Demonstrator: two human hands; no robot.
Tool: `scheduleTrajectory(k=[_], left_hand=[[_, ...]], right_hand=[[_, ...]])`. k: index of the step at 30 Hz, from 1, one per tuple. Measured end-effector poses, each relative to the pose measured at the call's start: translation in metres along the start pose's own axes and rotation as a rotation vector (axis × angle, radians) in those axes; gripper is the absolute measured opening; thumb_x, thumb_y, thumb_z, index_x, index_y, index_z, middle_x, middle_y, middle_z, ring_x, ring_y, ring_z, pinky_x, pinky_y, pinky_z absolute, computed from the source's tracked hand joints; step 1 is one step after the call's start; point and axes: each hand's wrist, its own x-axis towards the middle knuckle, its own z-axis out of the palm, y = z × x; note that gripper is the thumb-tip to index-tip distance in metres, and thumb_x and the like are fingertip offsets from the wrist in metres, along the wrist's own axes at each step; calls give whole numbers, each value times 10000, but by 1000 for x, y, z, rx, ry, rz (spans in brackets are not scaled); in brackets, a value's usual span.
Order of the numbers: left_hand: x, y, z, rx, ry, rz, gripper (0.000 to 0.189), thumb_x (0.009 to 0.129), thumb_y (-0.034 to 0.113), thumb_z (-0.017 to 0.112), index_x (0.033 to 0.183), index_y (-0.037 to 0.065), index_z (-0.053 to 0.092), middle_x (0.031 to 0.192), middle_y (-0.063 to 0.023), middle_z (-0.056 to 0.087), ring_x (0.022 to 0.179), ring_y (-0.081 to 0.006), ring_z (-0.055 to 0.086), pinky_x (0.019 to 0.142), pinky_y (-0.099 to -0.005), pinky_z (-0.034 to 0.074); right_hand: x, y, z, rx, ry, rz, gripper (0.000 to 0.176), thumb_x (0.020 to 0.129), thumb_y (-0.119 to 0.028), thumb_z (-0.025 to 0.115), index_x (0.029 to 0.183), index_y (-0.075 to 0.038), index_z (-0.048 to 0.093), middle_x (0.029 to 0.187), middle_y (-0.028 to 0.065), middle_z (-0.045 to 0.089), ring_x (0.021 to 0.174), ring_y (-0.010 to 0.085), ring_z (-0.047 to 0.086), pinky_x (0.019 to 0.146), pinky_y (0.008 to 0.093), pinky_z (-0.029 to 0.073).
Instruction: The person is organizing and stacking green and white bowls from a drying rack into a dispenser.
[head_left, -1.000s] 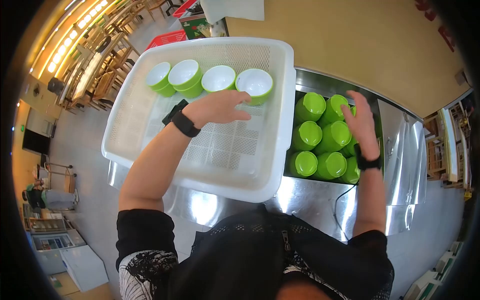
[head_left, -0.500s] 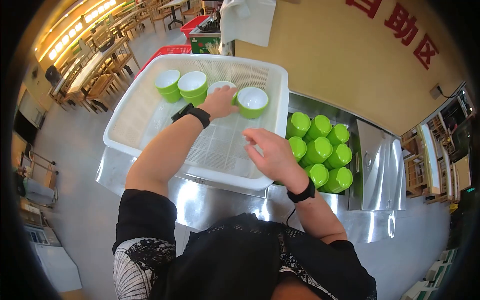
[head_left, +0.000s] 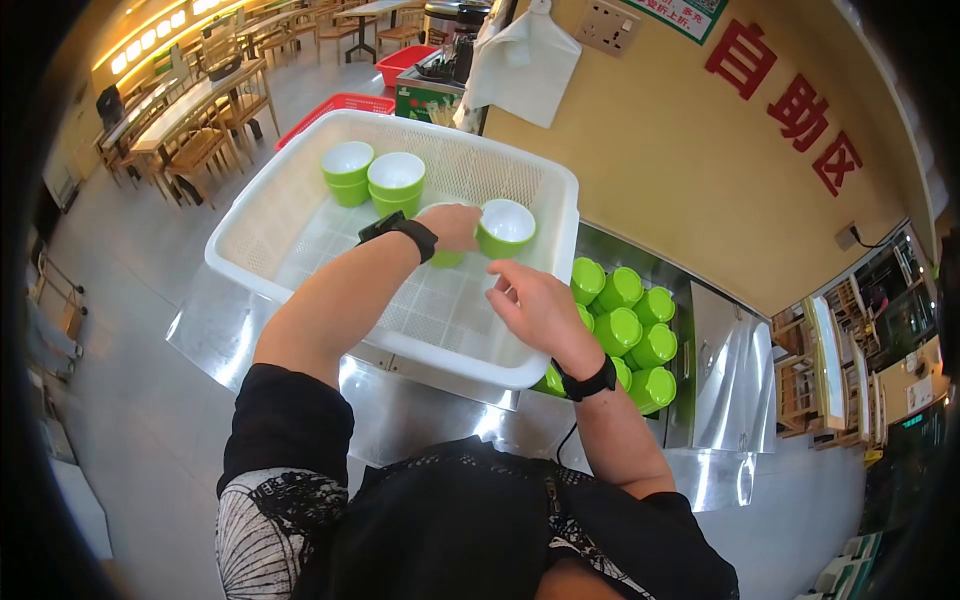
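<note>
In the white plastic basket [head_left: 240, 262] stand small bowls, green outside and white inside. Two stacks, the left stack of bowls [head_left: 347, 185] and the middle stack of bowls [head_left: 395, 190], sit at the back. My left hand [head_left: 455, 226] is closed over the rim of a bowl [head_left: 446, 259], which it largely covers; the fingertips are partly hidden. Close to its fingers, on the right, is another bowl [head_left: 507, 230]. My right hand [head_left: 535, 308] hovers over the basket's right front rim, holding nothing, its fingers loosely bent and apart from the thumb.
Green cup-like pieces [head_left: 618, 328] stand bottoms up in rows in a recess of the steel counter [head_left: 400, 415]. A steel cover [head_left: 725, 350] lies beside them. Behind the basket are a red basket [head_left: 345, 105], a white cloth or bag [head_left: 525, 65] and a wall [head_left: 640, 150].
The view has shifted, with the wall showing more. My left hand has come down and closed over the bowl, which appears nearer to me. My right hand stays near the rim.
</note>
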Motion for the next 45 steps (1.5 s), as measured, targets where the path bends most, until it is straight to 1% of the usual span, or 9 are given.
scheduleTrajectory(k=[7, 13, 19, 21, 24, 27, 35, 40, 45], left_hand=[[2, 3, -1, 158, 280, 32, 357, 854, 226, 661, 1166, 54, 634, 1099, -227, 685, 1067, -361, 670, 939, -483, 518], [8, -3, 3, 95, -76, -130, 363, 863, 145, 650, 1218, 76, 624, 1251, -226, 588, 1090, -409, 626, 916, -499, 519], [3, -6, 22, 369, 266, 13, 214, 891, 144, 606, 1071, 82, 703, 1123, -164, 676, 1066, -399, 632, 892, -479, 522], [4, -6, 23, 494, 129, -10, 225, 908, 183, 604, 1059, 100, 749, 1154, -130, 705, 1065, -323, 685, 871, -486, 552], [7, -5, 17, 369, -180, -141, 234, 872, 187, 628, 1065, 110, 737, 1118, -151, 720, 1087, -322, 675, 893, -459, 538], [4, -9, 12, 400, -260, -55, 322, 826, 206, 696, 1127, 100, 734, 1144, -163, 725, 1077, -300, 696, 890, -448, 552], [6, -20, 13, 82, -361, -18, 542, 726, 188, 792, 1241, 48, 697, 1160, -173, 723, 1090, -323, 689, 924, -427, 549], [13, -21, 9, 77, -413, 42, 550, 732, 213, 781, 1238, 23, 683, 1119, -185, 729, 1009, -314, 712, 891, -418, 558], [-4, 5, -23, -234, -396, -69, 475, 765, 237, 763, 1187, 29, 702, 1014, -150, 742, 877, -277, 734, 721, -429, 588]], right_hand=[[19, 3, -2, 14, -143, 39, 350, 894, -266, 633, 1180, -65, 620, 1014, 168, 715, 948, 357, 691, 805, 461, 539], [21, 13, 4, -7, -122, 40, 357, 902, -273, 627, 1202, -79, 621, 1005, 147, 721, 939, 350, 691, 793, 457, 537], [19, 7, 4, -42, -91, 71, 347, 904, -268, 631, 1199, -85, 625, 990, 123, 727, 938, 340, 691, 789, 452, 535], [19, 9, 5, -42, -81, 68, 343, 904, -267, 631, 1196, -86, 626, 986, 120, 728, 932, 338, 692, 786, 450, 535], [19, 8, 5, -47, -72, 68, 332, 903, -265, 630, 1184, -88, 631, 972, 113, 729, 917, 335, 693, 778, 448, 534], [19, 8, 6, -56, -59, 74, 317, 902, -262, 630, 1169, -91, 639, 952, 107, 730, 900, 332, 694, 770, 448, 534], [19, 7, 6, -58, -45, 88, 305, 919, -239, 637, 1163, -57, 642, 947, 139, 723, 857, 300, 705, 747, 406, 538], [18, 10, 9, 9, 99, 31, 388, 903, -243, 648, 1238, -59, 583, 1178, 160, 653, 947, 327, 692, 814, 437, 538], [18, 9, 8, -6, 102, 31, 423, 907, -238, 644, 1272, -44, 554, 1238, 173, 613, 1009, 355, 666, 841, 447, 531]])
